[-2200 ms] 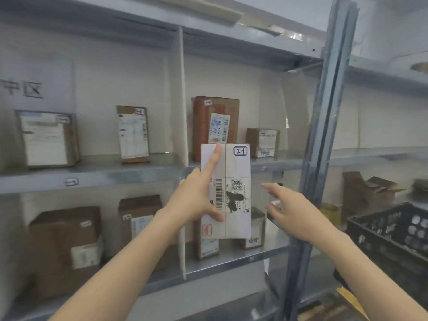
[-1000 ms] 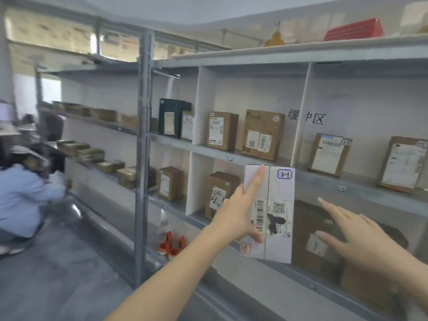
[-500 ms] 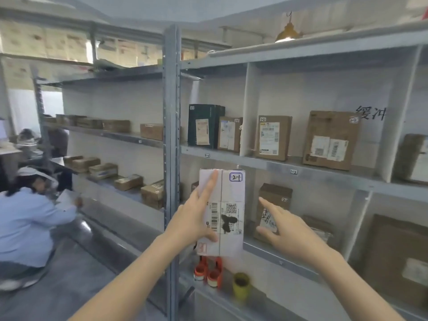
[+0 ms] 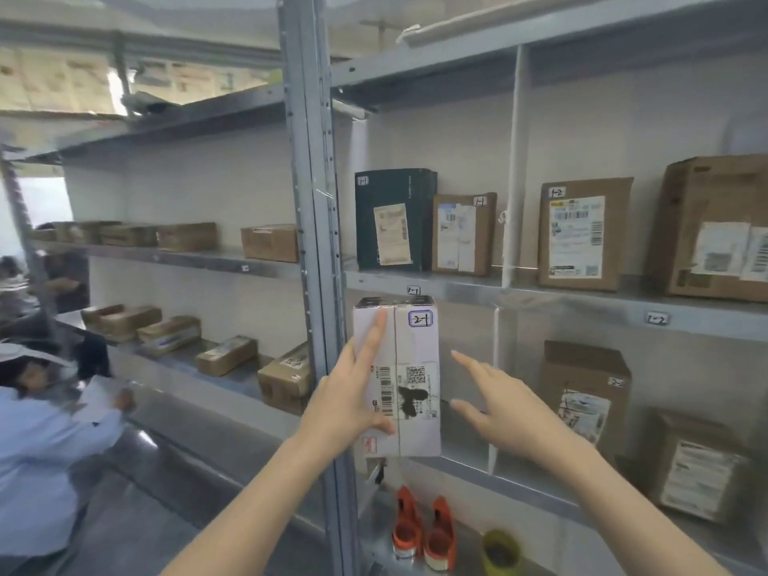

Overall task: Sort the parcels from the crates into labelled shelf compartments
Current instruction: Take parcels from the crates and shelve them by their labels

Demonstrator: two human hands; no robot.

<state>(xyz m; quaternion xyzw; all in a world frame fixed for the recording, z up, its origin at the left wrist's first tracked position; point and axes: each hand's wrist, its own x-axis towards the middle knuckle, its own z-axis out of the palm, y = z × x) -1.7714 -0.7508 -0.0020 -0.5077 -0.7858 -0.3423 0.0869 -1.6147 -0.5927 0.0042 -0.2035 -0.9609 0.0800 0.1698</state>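
Note:
A white parcel [image 4: 415,359] marked "2-1" stands upright in my left hand [image 4: 353,401], which grips its left edge with the forefinger laid up its face and the thumb across the lower front. My right hand [image 4: 494,405] hovers open just right of the parcel, fingers spread, not touching it. Behind the parcel is an empty-looking compartment under the shelf tag "1-1" [image 4: 413,290]. The upper compartment holds a dark green box [image 4: 395,220] and a brown parcel [image 4: 463,232], both marked "1-1".
A grey steel upright [image 4: 311,201] stands just left of the parcel. Brown parcels [image 4: 586,232] fill compartment "1-2" to the right. Orange tape rolls [image 4: 424,530] and a yellow cup [image 4: 500,550] sit on the bottom shelf. A person in blue [image 4: 41,442] crouches at the left.
The view has swung left along the shelving and closer in. The parcel stays in my left hand, now in front of the compartment below tag "1-1". My right hand stays open beside it.

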